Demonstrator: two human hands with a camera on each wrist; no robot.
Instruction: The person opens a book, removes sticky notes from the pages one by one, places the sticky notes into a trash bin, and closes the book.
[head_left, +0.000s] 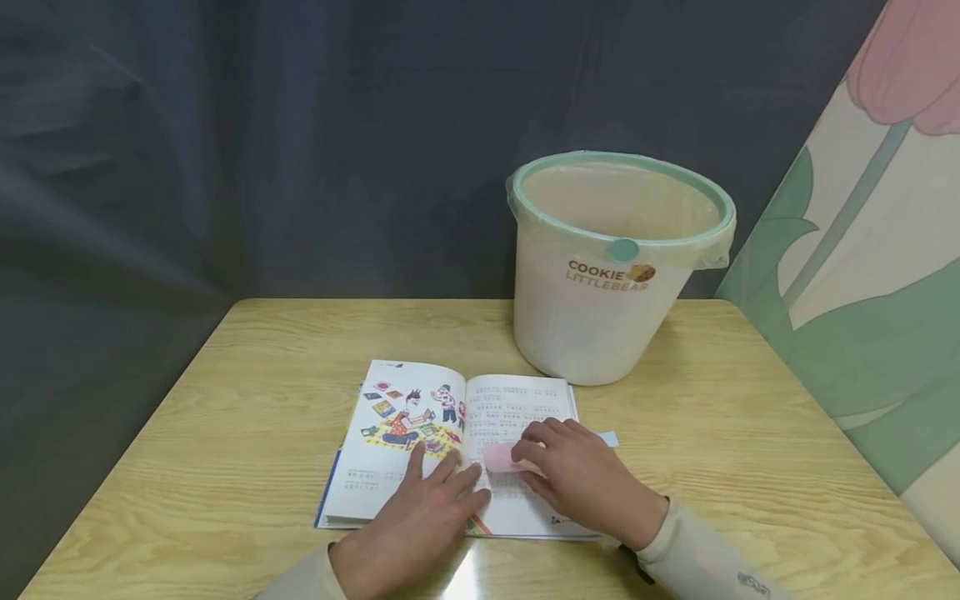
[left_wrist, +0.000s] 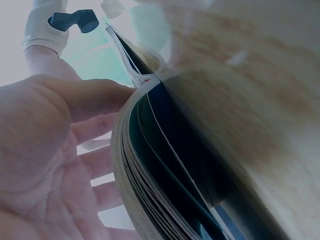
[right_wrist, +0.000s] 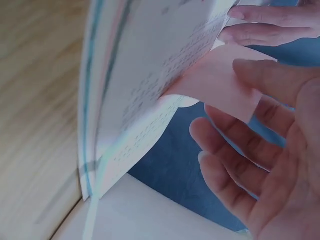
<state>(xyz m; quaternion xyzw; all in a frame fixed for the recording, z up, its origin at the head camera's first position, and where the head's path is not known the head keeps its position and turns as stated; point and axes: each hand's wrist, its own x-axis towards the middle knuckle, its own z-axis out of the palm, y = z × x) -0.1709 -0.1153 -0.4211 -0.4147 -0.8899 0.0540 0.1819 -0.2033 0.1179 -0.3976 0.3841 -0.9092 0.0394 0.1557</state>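
Nearest: pale sleeves (head_left: 708, 554), then left hand (head_left: 416, 521) spread over open book (head_left: 517, 393) at the gutter, fingers straight, gripping nothing. To the right, right hand (head_left: 581, 475) over right page, fingers and thumb pinching pink note (head_left: 497, 457). Note on right page, near gutter: left end apparently stuck down, right end lifted and bowed. Blue tab (head_left: 609, 438) jutting past book's right edge, just beside right hand. Bin (head_left: 585, 333) far right on tabletop (head_left: 247, 375), beyond book.

Step in hand, by judgement: peeling note off or laying it down; can't tell which, peeling likelier. Next, if peeling: left fingers bracing page, slow low pull, no torn paper. If laying down: smooth flat from stuck end rightward, then let go.
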